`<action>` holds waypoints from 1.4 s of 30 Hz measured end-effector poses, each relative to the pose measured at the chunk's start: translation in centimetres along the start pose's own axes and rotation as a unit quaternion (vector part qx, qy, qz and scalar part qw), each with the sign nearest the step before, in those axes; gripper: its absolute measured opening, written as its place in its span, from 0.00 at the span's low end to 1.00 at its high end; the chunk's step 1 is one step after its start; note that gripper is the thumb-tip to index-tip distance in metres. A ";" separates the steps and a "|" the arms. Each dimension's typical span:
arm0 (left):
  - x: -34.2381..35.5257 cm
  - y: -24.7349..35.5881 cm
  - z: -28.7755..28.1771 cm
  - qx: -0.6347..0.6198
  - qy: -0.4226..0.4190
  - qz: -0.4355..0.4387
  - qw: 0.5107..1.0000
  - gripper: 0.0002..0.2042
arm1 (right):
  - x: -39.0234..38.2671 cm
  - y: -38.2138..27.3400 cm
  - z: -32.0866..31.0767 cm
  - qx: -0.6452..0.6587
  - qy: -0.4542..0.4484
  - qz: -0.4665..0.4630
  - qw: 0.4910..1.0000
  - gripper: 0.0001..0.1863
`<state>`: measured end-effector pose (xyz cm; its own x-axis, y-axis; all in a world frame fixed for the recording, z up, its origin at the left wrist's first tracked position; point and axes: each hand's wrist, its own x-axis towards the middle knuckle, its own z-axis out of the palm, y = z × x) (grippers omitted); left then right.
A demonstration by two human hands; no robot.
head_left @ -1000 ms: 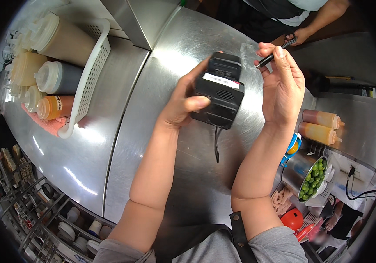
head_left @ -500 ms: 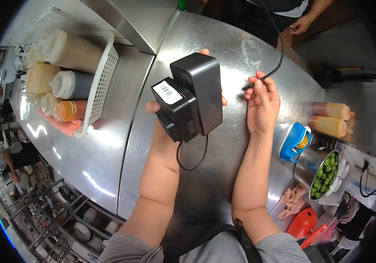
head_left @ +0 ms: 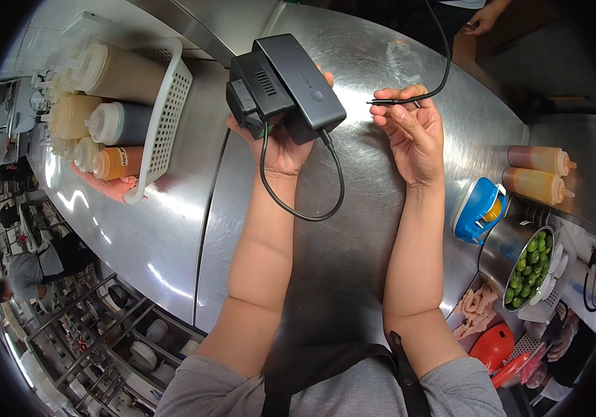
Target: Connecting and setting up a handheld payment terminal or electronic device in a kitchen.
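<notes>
My left hand holds up a black boxy device made of two stacked black blocks, with a short black cord looping down from it. My right hand pinches the plug end of a thin black cable between thumb and fingers, a hand's width to the right of the device. That cable runs up and away past the top edge. Both hands hover over a shiny steel counter.
A white plastic basket with several squeeze bottles lies at the left. Two orange sauce bottles, a blue container and a steel tub of green limes sit at the right. Another person's hand shows at the top.
The left hand has turned the black device so its broad top faces up. The right hand has drawn the cable plug away from it to the right.
</notes>
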<state>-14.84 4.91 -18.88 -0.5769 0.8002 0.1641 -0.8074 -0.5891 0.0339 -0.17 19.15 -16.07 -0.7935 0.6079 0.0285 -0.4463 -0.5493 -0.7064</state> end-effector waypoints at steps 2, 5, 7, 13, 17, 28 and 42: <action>0.2 -0.1 0.3 -0.044 0.053 0.012 0.998 0.48 | 0.0 -0.3 0.0 0.007 0.001 0.008 1.000 0.09; 0.0 -0.1 0.3 -0.083 0.053 0.003 0.995 0.47 | 0.0 0.0 -0.5 0.015 -0.015 0.007 1.000 0.08; -0.2 0.1 0.3 -0.106 0.053 -0.007 0.993 0.47 | -0.1 0.0 -0.4 0.012 -0.018 0.009 1.000 0.07; -0.2 0.2 0.2 -0.107 0.037 -0.025 0.993 0.46 | -0.1 -0.1 -0.4 0.004 -0.031 0.011 0.999 0.07; -0.2 0.2 0.3 -0.116 0.049 -0.019 0.992 0.45 | -0.1 -0.1 -0.3 -0.007 -0.034 0.011 0.999 0.07; 0.0 0.4 0.0 -0.104 0.043 -0.011 0.994 0.43 | 0.0 0.4 -0.4 -0.053 -0.020 -0.011 0.998 0.11; 0.0 0.6 0.2 -0.037 0.084 0.005 0.996 0.46 | 0.0 0.6 -0.3 -0.061 -0.022 -0.013 0.998 0.11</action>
<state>-15.30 4.60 -18.66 -0.5920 0.8060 -0.0031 -0.8053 -0.5916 -0.0396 -0.34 18.95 -16.69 -0.8004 0.5945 0.0769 -0.4158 -0.4581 -0.7857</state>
